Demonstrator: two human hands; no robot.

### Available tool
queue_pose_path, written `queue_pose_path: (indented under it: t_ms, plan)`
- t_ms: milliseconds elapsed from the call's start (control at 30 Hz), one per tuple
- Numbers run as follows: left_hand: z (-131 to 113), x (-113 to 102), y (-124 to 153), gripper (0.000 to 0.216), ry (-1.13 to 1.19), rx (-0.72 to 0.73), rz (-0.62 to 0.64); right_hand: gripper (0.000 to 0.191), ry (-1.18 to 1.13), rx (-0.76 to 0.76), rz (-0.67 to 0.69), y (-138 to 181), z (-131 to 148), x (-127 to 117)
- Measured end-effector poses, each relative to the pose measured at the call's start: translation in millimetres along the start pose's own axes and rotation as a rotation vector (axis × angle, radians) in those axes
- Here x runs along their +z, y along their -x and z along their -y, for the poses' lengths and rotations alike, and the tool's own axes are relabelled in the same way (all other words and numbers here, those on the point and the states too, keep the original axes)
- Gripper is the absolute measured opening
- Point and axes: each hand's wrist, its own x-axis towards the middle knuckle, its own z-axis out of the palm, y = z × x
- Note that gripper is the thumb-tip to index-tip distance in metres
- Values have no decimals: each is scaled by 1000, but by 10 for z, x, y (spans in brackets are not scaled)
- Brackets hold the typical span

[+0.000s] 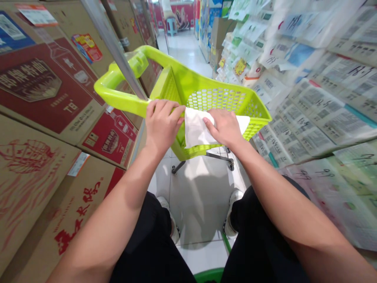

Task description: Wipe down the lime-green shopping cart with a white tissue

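A lime-green plastic shopping cart point(259, 108) on small wheels stands on the white tiled floor in front of me. My left hand point(161, 125) is closed over its near rim, fingers curled on the edge. My right hand point(224, 127) lies flat with fingers together on a white cloth point(196, 129), pressing it against the same rim. The cloth drapes over the edge and down the outer wall. The cart's looped handle point(118, 98) points to the far left. My knees and white shoes show below.
Stacked brown and red cardboard boxes point(44, 102) wall the left side. Packaged goods in clear wrappers point(324, 98) fill the shelves on the right. The narrow aisle point(185, 51) runs ahead. Something green point(210, 275) sits on the floor between my legs.
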Motion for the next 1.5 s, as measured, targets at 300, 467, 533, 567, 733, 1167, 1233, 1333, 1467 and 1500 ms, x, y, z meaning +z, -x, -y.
queue_pose_path:
  t_ms: [300, 467, 533, 567, 733, 1167, 1233, 1333, 1467, 1500]
  plan:
    - [137, 57, -33, 27, 14, -18, -6, 66, 128, 254, -15, 182, -685, -26]
    - [-46, 65, 9, 22, -2, 13, -40, 66, 55, 141, -90, 180, -278, 45]
    - [-140, 43, 32, 24, -6, 33, -32, 68, 6, 75, -109, 154, -19, 56]
    - [-180, 28, 43, 26, -8, 44, -24, 69, -16, 48, -116, 141, 96, 52]
    - [-207, -42, 83, 38, -37, 92, 16, 68, -18, -33, -71, 106, 272, -30]
    - [139, -3, 21, 22, -29, 32, -32, 61, 140, 128, 24, 262, -737, -56]
    - [93, 22, 22, 20, -10, 30, -37, 62, 138, 118, -8, 275, -709, -37]
    - [-34, 37, 35, 19, 9, 32, -37, 64, 100, 72, -62, 245, -483, 10]
    - [-202, 5, 50, 21, -16, 67, -42, 60, 30, 37, -119, 141, -34, 75]
    - [-224, -8, 49, 22, -29, 80, -43, 58, 20, 42, -131, 115, 50, 86]
